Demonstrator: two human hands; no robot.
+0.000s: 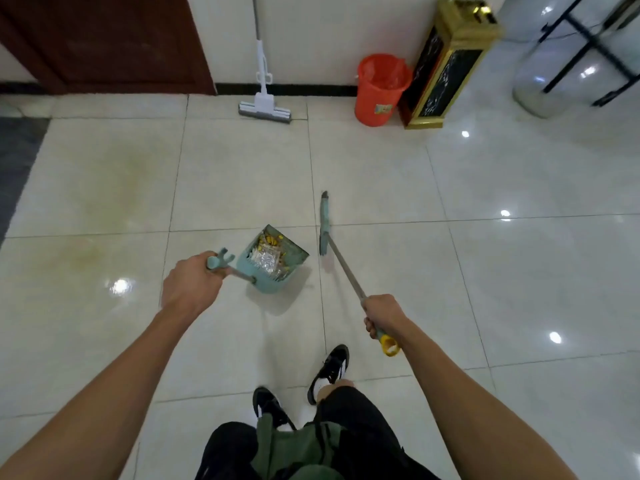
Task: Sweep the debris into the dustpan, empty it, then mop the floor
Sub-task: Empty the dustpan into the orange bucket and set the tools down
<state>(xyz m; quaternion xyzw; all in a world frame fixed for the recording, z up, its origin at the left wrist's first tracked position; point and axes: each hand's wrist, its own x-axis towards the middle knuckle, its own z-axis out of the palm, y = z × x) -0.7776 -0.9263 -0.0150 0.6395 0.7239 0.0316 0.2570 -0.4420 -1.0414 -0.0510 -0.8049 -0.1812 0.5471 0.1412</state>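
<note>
While left hand (192, 280) fingers clamp the dustpan (273, 263) handle, right hand (382, 315) fingers clamp the broom (325, 226) handle.

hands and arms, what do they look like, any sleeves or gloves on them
Both hands, left and right, are bare: no gloves. No rings, watch or wristband show. Both forearms are uncovered right to the bottom edge of the picture, so no sleeves show. Lower down the person wears dark shorts and black-and-white shoes.

Mop (264, 98) handle top and glass jars (568, 74) beyond frame edges.
</note>
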